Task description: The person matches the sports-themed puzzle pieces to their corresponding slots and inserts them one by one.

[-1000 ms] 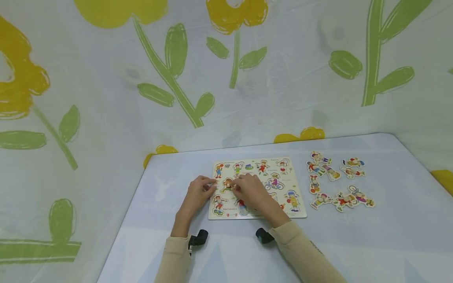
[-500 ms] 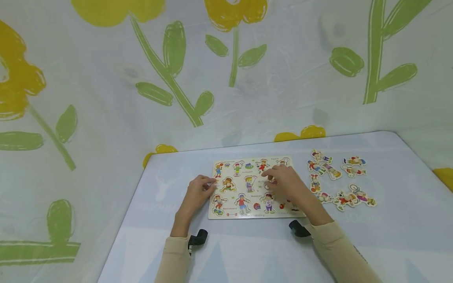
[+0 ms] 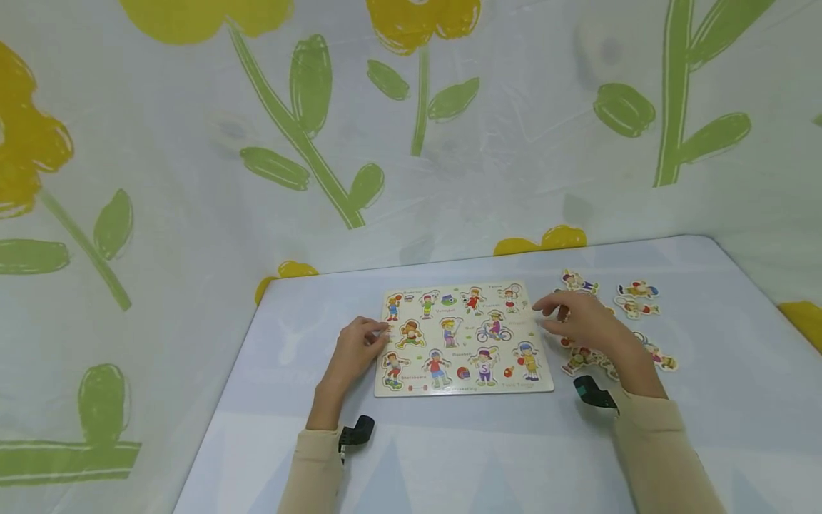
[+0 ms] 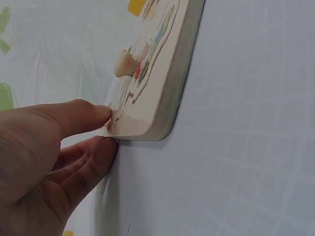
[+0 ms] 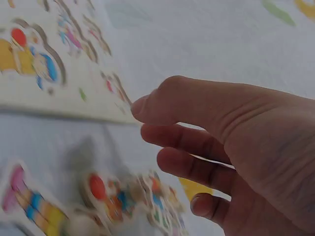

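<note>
A cream wooden peg puzzle board point(image 3: 467, 335) with printed sports figures lies flat on the table. My left hand point(image 3: 353, 350) pinches its left edge; the left wrist view shows the thumb over the top and fingers against the underside. A pale round knob point(image 4: 125, 64) stands up from a figure in the board. Just off the board's right edge hovers my right hand point(image 3: 587, 325), fingers loosely bent and holding nothing. Loose figure pieces point(image 5: 120, 199) lie below it in the right wrist view; in the head view it hides some of them.
Several more loose pieces lie right of the board, including two small figures point(image 3: 638, 288) at the back and an overlapping one point(image 3: 656, 353) nearer the front. A pale cloth point(image 3: 462, 442) covers the table. Behind it hangs a flower-printed curtain point(image 3: 514, 157).
My right hand has moved right, from the running figure across the board to beside the loose pieces. The left hand has stayed at the board's left edge.
</note>
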`<state>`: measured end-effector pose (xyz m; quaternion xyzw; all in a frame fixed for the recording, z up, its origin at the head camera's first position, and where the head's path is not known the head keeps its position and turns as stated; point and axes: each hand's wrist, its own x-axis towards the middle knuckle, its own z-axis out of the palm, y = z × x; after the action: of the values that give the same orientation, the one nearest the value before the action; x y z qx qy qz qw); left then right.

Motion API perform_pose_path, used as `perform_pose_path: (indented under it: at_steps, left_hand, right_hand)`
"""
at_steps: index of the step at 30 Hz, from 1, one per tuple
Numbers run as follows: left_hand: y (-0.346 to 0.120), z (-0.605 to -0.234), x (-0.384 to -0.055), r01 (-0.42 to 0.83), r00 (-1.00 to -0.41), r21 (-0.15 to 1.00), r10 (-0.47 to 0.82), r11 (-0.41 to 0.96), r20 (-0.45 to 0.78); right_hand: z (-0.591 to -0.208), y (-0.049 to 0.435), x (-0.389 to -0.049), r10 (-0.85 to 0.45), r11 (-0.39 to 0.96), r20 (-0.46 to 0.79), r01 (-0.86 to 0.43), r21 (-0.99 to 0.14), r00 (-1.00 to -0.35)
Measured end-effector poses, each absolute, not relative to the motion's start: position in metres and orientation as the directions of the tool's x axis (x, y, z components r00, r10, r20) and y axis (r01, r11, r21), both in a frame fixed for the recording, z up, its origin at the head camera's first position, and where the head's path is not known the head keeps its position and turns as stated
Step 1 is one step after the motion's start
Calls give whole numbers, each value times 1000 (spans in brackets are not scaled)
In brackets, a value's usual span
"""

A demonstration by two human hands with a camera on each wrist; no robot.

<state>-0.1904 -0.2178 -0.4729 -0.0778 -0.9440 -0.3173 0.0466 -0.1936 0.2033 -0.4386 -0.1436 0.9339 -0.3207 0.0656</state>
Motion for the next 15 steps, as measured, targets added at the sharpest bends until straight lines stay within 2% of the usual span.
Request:
perform_pose_path:
  at_steps: [8,15]
  left_hand:
    - [-219,-474,-191,168,-985,596,114,785,128]
    - [-219,-475,-192,170,-985,591,113,789,132]
  right_hand:
    - [-442,236,-192,-280,752,-36,-196,-630,-959]
    - [-449,246,-191,-307,728,-59,-194,-657,-950]
